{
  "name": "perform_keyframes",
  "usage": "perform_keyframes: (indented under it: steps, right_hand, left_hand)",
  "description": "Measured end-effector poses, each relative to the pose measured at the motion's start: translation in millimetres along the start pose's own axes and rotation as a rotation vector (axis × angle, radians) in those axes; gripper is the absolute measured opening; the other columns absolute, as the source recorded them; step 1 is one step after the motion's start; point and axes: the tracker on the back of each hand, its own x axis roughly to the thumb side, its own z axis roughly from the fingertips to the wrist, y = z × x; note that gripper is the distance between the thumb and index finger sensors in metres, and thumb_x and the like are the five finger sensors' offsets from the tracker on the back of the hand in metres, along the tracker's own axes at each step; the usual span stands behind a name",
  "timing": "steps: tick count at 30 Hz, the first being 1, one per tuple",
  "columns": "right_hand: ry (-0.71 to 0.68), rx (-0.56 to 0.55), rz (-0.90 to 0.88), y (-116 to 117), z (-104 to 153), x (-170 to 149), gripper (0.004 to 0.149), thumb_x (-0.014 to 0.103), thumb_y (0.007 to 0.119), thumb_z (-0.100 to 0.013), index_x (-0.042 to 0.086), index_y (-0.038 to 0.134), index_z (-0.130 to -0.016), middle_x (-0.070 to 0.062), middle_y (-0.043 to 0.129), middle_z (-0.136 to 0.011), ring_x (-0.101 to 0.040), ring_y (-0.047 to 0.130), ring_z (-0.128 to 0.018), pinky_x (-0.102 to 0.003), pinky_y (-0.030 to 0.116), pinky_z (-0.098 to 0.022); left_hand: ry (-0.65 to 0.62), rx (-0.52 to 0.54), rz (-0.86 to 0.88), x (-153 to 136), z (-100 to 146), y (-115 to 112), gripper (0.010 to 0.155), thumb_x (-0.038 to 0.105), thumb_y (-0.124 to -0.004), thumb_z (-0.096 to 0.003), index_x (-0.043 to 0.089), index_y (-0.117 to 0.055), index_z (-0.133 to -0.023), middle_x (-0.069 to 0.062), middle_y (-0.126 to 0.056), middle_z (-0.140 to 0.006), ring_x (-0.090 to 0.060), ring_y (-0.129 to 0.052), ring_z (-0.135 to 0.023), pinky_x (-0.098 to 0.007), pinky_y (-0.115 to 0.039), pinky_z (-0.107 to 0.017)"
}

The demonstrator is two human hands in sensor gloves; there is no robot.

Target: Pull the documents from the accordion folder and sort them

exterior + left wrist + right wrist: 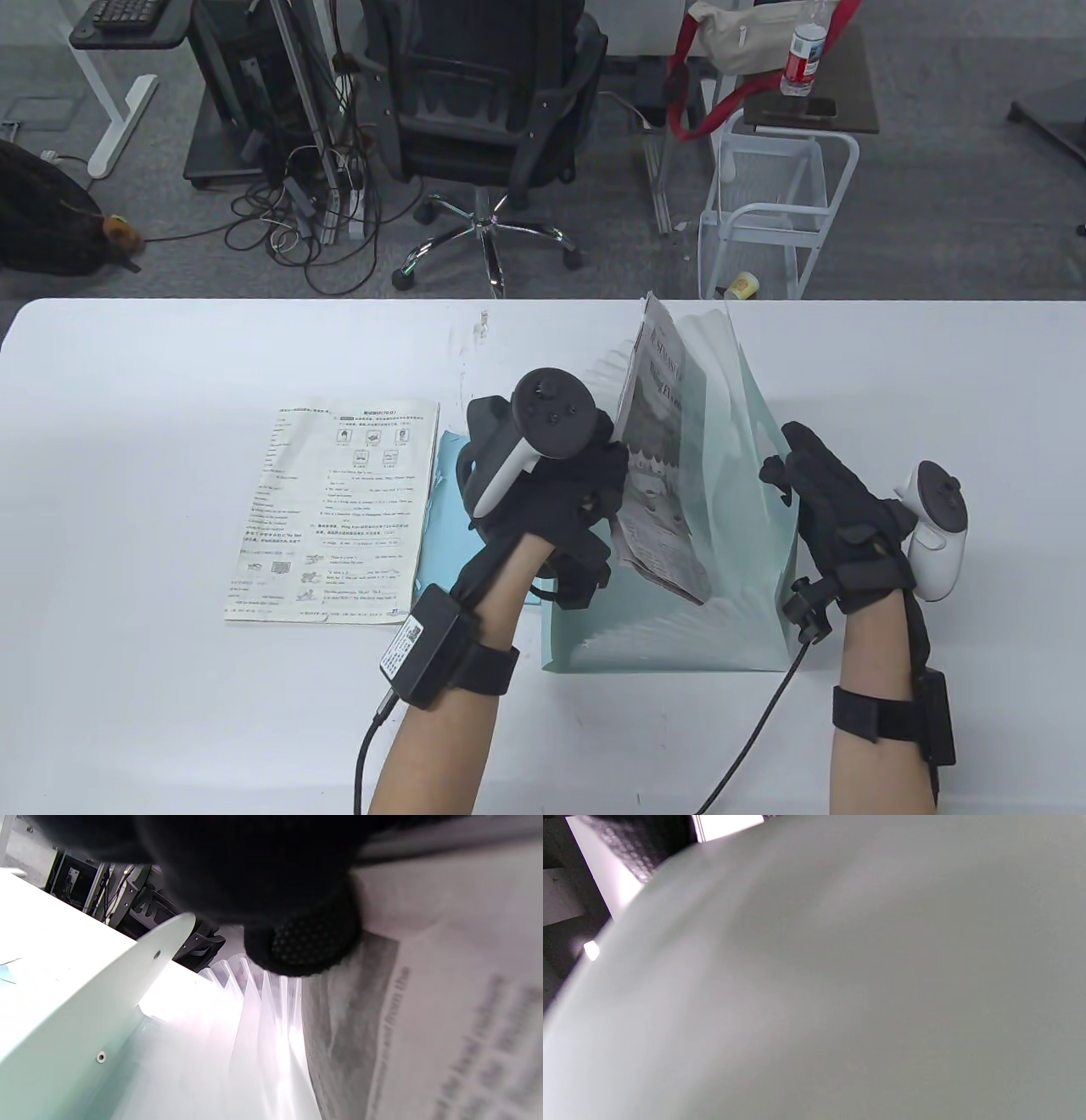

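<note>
A pale green accordion folder (730, 543) stands open on the white table (127, 424), its pleats fanned out. A folded newspaper (657, 458) stands half out of it, tilted up. My left hand (594, 475) grips the newspaper's left edge; in the left wrist view a gloved fingertip (305, 946) presses on the newspaper (445, 1018) beside the folder's pleats (254, 1027). My right hand (806, 475) rests flat against the folder's right outer wall, which fills the right wrist view (840, 984). A printed worksheet (339, 514) lies flat on the table to the left, over a light blue sheet (445, 475).
An office chair (484, 110), cables on the floor and a white wire cart (776, 212) stand beyond the table's far edge. A bottle (802, 55) and a bag (747, 34) sit on a small side table behind the cart.
</note>
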Motion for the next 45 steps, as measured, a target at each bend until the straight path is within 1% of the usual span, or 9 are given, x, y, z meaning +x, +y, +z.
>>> perform_keyframes:
  steps: [8,13,17,20,24,29,32,39,45]
  right_hand:
    - [-0.001,-0.001,-0.018,-2.6,1.0,-0.1,0.083,0.058,0.074,-0.047,0.015,0.034,-0.107,-0.016,0.053,-0.095,-0.047,0.04,-0.099,-0.072,0.034,-0.064]
    - [-0.001,-0.002,-0.015,-3.0,0.9,-0.1,0.084,0.058,0.074,-0.047,0.015,0.034,-0.107,-0.016,0.053,-0.095,-0.047,0.04,-0.099,-0.072,0.034,-0.064]
    - [-0.002,-0.005,-0.014,-3.4,1.0,-0.1,0.084,0.058,0.074,-0.047,0.015,0.032,-0.107,-0.016,0.053,-0.095,-0.047,0.04,-0.1,-0.072,0.034,-0.064]
    - [-0.001,-0.001,-0.011,-3.3,0.8,-0.2,0.085,0.058,0.074,-0.048,0.015,0.031,-0.107,-0.016,0.053,-0.095,-0.047,0.04,-0.1,-0.072,0.034,-0.064]
    - [0.0,0.003,0.001,-2.4,0.0,-0.7,0.085,0.058,0.074,-0.047,0.015,0.031,-0.107,-0.016,0.053,-0.094,-0.047,0.04,-0.099,-0.072,0.034,-0.064]
    - [0.0,0.004,0.014,-1.8,-0.9,-1.6,0.085,0.058,0.073,-0.048,0.015,0.03,-0.107,-0.016,0.054,-0.094,-0.047,0.04,-0.099,-0.072,0.034,-0.064]
    - [0.001,0.004,0.014,-1.8,-1.2,-2.0,0.085,0.058,0.073,-0.048,0.015,0.03,-0.107,-0.016,0.054,-0.094,-0.047,0.04,-0.1,-0.072,0.034,-0.064]
    - [0.002,0.008,0.017,-0.9,-1.7,-2.3,0.085,0.058,0.073,-0.048,0.015,0.03,-0.107,-0.016,0.054,-0.094,-0.046,0.04,-0.099,-0.072,0.034,-0.064]
    - [0.002,0.009,0.02,-0.6,-2.2,-2.8,0.085,0.058,0.073,-0.048,0.015,0.03,-0.107,-0.016,0.054,-0.094,-0.046,0.04,-0.1,-0.072,0.034,-0.064]
  left_hand:
    - [-0.039,0.058,0.22,-33.1,25.7,50.0,0.042,0.033,-0.08,-0.0512,0.012,-0.079,-0.087,-0.001,-0.106,-0.052,-0.008,-0.102,-0.014,-0.032,-0.091,-0.023]
    - [-0.044,0.121,0.398,-66.6,44.6,77.8,0.043,0.031,-0.075,-0.0526,0.013,-0.071,-0.092,-0.003,-0.102,-0.067,-0.006,-0.103,-0.02,-0.03,-0.091,-0.025]
    - [-0.039,0.126,0.599,-101.5,57.8,86.7,0.044,0.028,-0.069,-0.0547,0.014,-0.061,-0.096,-0.006,-0.094,-0.078,-0.005,-0.104,-0.022,-0.029,-0.092,-0.026]
    - [0.002,0.172,0.706,-130.1,67.9,86.8,0.045,0.027,-0.067,-0.0552,0.012,-0.058,-0.096,-0.008,-0.092,-0.079,-0.005,-0.104,-0.022,-0.029,-0.092,-0.027]
    - [0.103,0.266,0.813,-171.6,75.1,75.6,0.045,0.026,-0.069,-0.0539,0.01,-0.062,-0.095,-0.01,-0.098,-0.073,-0.004,-0.111,-0.019,-0.028,-0.097,-0.024]
    - [0.252,0.317,0.9,-217.1,77.9,54.7,0.046,0.025,-0.068,-0.0545,0.008,-0.059,-0.096,-0.011,-0.095,-0.076,-0.006,-0.112,-0.024,-0.029,-0.098,-0.028]
    - [0.354,0.347,0.919,-239.9,80.1,40.2,0.046,0.025,-0.073,-0.0532,0.006,-0.061,-0.094,-0.014,-0.096,-0.074,-0.005,-0.116,-0.023,-0.027,-0.101,-0.026]
    - [0.537,0.386,0.944,-270.4,84.2,-5.4,0.048,0.025,-0.071,-0.0536,0.004,-0.057,-0.094,-0.016,-0.092,-0.077,-0.006,-0.121,-0.034,-0.026,-0.105,-0.032]
    - [0.647,0.394,0.924,-278.2,82.2,-36.7,0.051,0.026,-0.071,-0.0533,0.003,-0.053,-0.095,-0.017,-0.087,-0.083,-0.011,-0.121,-0.05,-0.028,-0.104,-0.04]
